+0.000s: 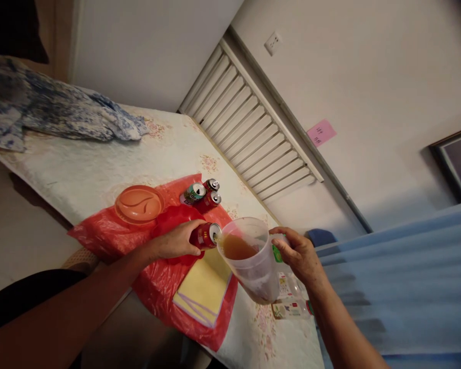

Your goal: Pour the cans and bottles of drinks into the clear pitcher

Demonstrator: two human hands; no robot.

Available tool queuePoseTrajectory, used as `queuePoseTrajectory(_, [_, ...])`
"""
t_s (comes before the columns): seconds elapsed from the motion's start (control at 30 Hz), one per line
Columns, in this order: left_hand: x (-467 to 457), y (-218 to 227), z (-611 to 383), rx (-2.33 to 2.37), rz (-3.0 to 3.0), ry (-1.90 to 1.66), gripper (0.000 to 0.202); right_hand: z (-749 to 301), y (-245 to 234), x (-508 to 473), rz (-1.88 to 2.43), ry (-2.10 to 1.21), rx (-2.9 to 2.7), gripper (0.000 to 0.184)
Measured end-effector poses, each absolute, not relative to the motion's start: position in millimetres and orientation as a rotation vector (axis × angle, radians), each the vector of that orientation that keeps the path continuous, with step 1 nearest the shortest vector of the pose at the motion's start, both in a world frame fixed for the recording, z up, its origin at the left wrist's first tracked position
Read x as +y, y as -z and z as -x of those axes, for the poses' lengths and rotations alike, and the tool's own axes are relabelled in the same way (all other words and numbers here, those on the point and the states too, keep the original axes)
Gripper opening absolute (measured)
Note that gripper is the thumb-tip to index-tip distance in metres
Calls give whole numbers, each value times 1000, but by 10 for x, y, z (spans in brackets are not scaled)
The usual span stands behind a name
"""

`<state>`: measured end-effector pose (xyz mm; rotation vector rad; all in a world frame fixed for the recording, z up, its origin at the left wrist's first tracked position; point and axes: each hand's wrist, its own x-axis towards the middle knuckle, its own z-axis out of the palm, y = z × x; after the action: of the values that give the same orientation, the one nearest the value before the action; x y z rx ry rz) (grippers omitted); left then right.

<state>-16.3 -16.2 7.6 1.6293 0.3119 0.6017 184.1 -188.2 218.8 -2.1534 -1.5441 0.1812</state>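
My left hand (175,241) is wrapped round a red drink can (206,236), tipped on its side with its mouth at the rim of a clear plastic jug (253,266). Brown liquid (238,247) lies inside the jug. My right hand (297,252) grips the jug's handle side and holds it tilted above the table. Three more cans (202,193) lie together on a red plastic bag (111,230) behind the left hand. An orange lid (139,204) rests on the same bag.
Yellow cloths (204,287) lie folded on the red bag under the jug. Plastic bottles (292,307) lie by the table edge below my right wrist. A blue patterned cloth (61,115) is heaped at the far end. A slatted panel (249,123) runs along the wall.
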Motion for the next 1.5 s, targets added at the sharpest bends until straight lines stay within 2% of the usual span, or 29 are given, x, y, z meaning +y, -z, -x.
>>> queuePoseTrajectory(0.97, [-168, -133, 197, 322, -1641, -585, 68, -1845, -2164, -1873, 2059, -214, -1516, 31])
queuePoseTrajectory(1.2, [-176, -160, 216, 286, -1567, -583, 67, -1919, -2052, -1944, 2049, -372, -1355, 34])
queuePoseTrajectory(1.5, [-235, -115, 231, 282, -1603, -603, 66, -2009, -1935, -1968, 1721, -524, -992, 38])
